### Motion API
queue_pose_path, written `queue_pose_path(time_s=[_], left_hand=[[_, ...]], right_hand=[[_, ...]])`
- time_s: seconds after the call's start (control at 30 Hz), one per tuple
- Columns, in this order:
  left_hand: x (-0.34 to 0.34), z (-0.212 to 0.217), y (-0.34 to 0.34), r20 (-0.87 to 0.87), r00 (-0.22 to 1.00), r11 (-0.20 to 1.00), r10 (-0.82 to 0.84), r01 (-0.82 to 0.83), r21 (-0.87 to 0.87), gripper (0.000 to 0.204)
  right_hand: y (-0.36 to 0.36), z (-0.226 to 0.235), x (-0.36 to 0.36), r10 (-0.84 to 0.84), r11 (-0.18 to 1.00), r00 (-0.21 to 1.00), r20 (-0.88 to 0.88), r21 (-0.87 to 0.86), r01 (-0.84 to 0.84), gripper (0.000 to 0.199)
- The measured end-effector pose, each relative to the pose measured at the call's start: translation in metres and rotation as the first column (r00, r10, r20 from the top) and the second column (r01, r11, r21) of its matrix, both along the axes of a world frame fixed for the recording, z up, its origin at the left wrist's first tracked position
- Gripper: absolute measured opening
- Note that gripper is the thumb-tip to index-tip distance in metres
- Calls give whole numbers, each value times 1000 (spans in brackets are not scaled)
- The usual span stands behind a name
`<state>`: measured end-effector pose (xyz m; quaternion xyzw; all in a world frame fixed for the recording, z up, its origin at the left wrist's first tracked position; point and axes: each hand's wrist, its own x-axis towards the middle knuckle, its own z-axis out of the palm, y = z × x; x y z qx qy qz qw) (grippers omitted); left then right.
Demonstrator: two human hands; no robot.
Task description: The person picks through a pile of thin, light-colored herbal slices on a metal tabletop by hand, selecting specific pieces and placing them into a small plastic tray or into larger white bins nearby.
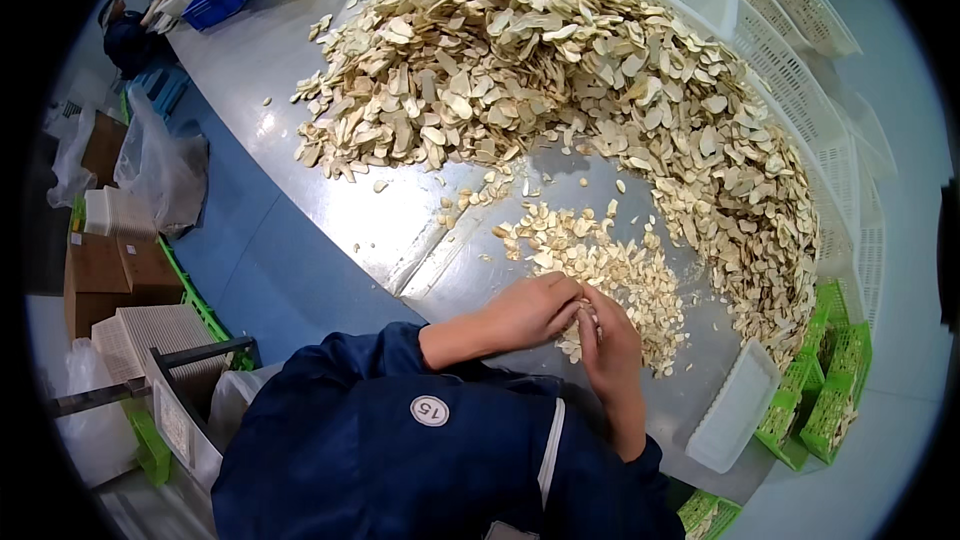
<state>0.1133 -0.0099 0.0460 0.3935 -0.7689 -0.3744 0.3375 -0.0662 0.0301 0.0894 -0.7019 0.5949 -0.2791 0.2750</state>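
My left hand (535, 310) is closed in a pinch, its fingertips meeting those of my right hand (610, 345), which is also closed. Whatever lies between the fingers is too small and covered to make out. Just under and beyond both hands spreads a small pile of pale, dried slices and broken bits (632, 280) on the metal table (290, 205). Farther off, a big heap of flat, cream-coloured dried slices (450, 100) curves from the far left round to the right side of the table.
White perforated baskets (790, 70) line the far right edge. A white shallow tray (735, 408) and green baskets holding slices (838, 390) are at the near right. Cardboard boxes (105, 270) stand left, beyond the blue floor. Another person (125, 35) is at the far left.
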Motion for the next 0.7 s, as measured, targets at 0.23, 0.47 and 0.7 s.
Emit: queue_pose_path(time_s=[0.23, 0.47, 0.7], left_hand=[[23, -3, -4, 32, 999, 1000, 15, -14, -6, 19], [58, -4, -31, 260, 930, 962, 260, -227, -150, 31], [72, -42, -35, 288, 910, 948, 299, -250, -195, 28]], right_hand=[[-19, -13, 13, 46, 977, 981, -188, -196, -83, 27], [-79, -26, 2, 78, 936, 919, -387, -288, -201, 28], [-103, -45, 2, 44, 966, 876, -481, -203, -160, 14]])
